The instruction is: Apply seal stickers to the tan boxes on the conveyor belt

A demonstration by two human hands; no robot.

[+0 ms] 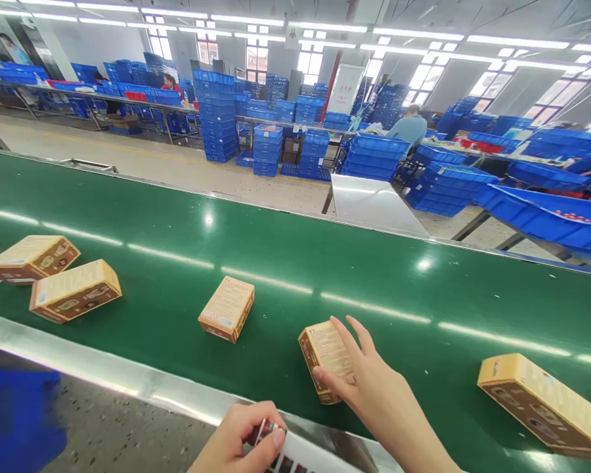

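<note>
My left hand (pixel 249 439) is closed at the belt's near edge, thumb and fingers pinching a sheet of stickers (pixel 286 464), white with dark red squares; part of it is hidden by the fingers. Over a small tan and brown carton (pixel 328 351) reaches my right hand (pixel 369 378), fingers spread and thumb across the carton's top. Whether the fingertips press on it I cannot tell. This carton lies on the green conveyor belt (pixel 167 341). Left of it rests a similar carton (pixel 228 307), printed side up. Another carton (pixel 542 401) lies to the right of my right hand.
Two more cartons, a front one (pixel 76 289) and one behind it (pixel 32 256), lie together at the left. A metal rail (pixel 128 381) edges the belt. Beyond stand a metal table (pixel 369 200), stacked blue crates (pixel 215 115) and a seated person (pixel 410 125). Something blue (pixel 20 417) is below left.
</note>
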